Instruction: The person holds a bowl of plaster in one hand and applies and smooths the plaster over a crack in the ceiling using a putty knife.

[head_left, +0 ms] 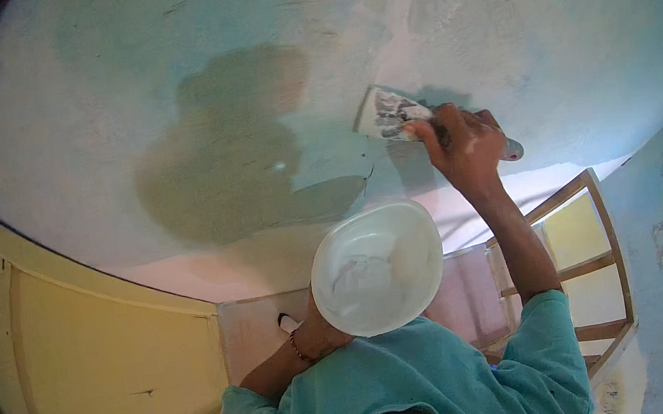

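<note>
Near the centre right of the frame, the right hand [464,144] was clenched around the handle of a putty knife [391,115], whose wide, putty-smeared blade lay flat against the ceiling [492,20], angled up and to the left from the fist. Just left of the blade sat a fresh, smooth patch of pale green filler [329,160], and beyond it, toward the middle left, a larger damp, darker stain [229,154] spread over the blue-white plaster.

Lower in the frame, just below centre, a round white bowl [377,269] with a smear of white putty inside was tipped toward the viewer. The left hand [324,332] was at its lower left edge, mostly hidden behind the bowl, so I could not tell how the fingers gripped it; a thin bracelet showed on that wrist. The person wore a teal short-sleeved shirt [426,381], filling the bottom centre.

Yellow wall panels [96,353] curved along the lower left, and a wooden ladder [596,253] stood at the lower right beside a blue wall.
</note>
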`<move>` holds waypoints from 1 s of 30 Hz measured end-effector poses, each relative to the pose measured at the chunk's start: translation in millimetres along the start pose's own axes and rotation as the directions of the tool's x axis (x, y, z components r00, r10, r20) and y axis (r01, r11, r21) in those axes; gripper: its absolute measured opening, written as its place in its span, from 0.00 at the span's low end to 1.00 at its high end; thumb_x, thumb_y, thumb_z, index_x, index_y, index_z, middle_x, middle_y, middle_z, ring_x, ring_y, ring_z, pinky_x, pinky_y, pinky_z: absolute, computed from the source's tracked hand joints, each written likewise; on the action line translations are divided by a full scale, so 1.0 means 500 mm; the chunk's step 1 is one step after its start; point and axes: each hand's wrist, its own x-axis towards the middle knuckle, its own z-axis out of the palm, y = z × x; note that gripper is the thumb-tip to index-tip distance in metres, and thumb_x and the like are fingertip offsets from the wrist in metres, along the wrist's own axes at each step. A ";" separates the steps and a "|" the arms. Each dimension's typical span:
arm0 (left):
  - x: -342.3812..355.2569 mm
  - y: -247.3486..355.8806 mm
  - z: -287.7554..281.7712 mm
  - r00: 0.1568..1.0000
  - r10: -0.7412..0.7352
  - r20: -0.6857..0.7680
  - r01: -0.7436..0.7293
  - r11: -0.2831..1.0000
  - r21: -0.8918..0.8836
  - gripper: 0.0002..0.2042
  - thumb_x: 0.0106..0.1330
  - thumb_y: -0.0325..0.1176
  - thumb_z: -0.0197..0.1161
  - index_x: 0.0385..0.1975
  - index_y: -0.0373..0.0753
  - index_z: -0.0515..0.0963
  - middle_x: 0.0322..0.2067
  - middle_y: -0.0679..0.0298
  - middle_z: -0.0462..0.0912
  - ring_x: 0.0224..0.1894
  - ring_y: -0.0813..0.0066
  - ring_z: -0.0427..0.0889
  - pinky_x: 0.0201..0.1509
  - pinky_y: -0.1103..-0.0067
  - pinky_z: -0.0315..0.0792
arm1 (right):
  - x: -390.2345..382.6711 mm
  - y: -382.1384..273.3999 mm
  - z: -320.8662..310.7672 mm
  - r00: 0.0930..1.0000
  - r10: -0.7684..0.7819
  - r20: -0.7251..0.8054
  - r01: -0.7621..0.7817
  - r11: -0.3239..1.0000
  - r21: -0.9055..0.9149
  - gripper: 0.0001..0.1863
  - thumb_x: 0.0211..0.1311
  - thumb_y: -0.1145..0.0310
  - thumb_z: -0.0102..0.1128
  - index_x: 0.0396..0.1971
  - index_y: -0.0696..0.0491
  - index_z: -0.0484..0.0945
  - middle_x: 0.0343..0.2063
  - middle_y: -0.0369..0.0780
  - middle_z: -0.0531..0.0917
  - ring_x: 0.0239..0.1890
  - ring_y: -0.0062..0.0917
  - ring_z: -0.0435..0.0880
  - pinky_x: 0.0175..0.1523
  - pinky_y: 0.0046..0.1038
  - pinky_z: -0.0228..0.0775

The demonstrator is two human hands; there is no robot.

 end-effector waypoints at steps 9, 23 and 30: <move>-0.009 -0.008 -0.059 0.979 0.034 -0.202 0.028 0.955 0.295 0.22 0.69 0.46 0.43 0.60 0.44 0.61 0.58 0.60 0.66 0.60 0.63 0.66 0.63 0.60 0.64 | 0.003 0.006 0.000 1.000 -0.025 -0.009 0.024 0.996 -0.081 0.16 0.56 0.54 0.62 0.19 0.48 0.69 0.10 0.35 0.77 0.12 0.25 0.76 0.23 0.28 0.62; 0.009 -0.011 -0.053 0.981 -0.035 -0.193 0.053 0.995 0.089 0.23 0.68 0.44 0.46 0.61 0.43 0.59 0.58 0.59 0.66 0.59 0.64 0.67 0.62 0.63 0.65 | 0.020 -0.003 -0.003 1.000 -0.012 0.009 0.013 0.998 -0.069 0.17 0.54 0.53 0.63 0.18 0.48 0.70 0.10 0.35 0.77 0.13 0.26 0.77 0.22 0.29 0.61; 0.000 -0.012 -0.036 0.973 -0.033 -0.227 0.013 0.996 -0.086 0.24 0.67 0.41 0.50 0.61 0.43 0.58 0.58 0.60 0.66 0.59 0.67 0.68 0.61 0.66 0.67 | -0.012 0.028 -0.008 0.999 -0.002 -0.043 -0.002 0.997 -0.079 0.17 0.54 0.54 0.64 0.18 0.48 0.70 0.08 0.34 0.75 0.11 0.25 0.76 0.22 0.28 0.62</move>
